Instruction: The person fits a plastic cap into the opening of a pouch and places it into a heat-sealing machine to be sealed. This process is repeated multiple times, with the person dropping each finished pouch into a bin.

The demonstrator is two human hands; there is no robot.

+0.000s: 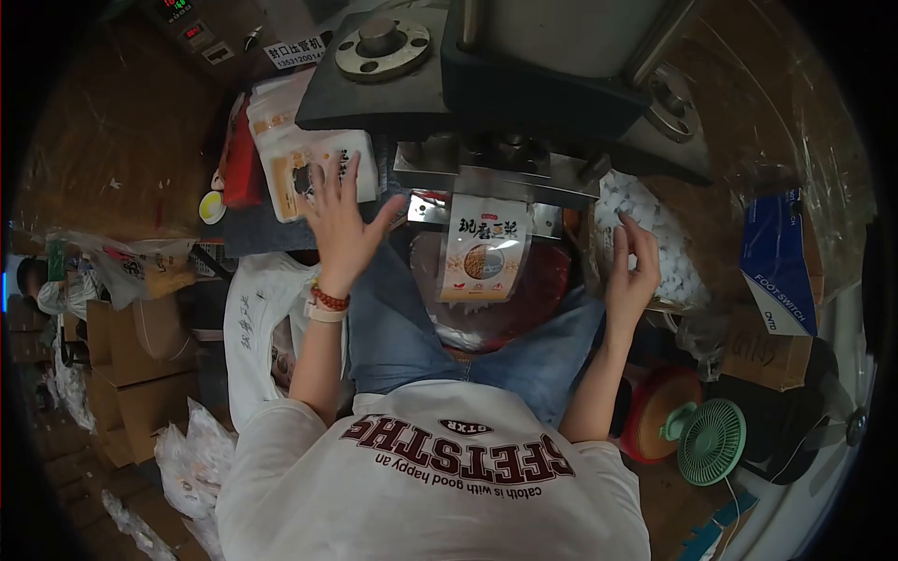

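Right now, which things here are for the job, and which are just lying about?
Seem part of the job:
- the big machine
- the printed pouch at it
- the pouch pile by the left hand
- the small white pieces by the right hand

Seem just lying about:
- green fan
- blue "FOOT SWITCH" box
- cardboard boxes

The light is dim; cardboard boxes (140,366) stand left, a fan (713,441) (pale green) right.
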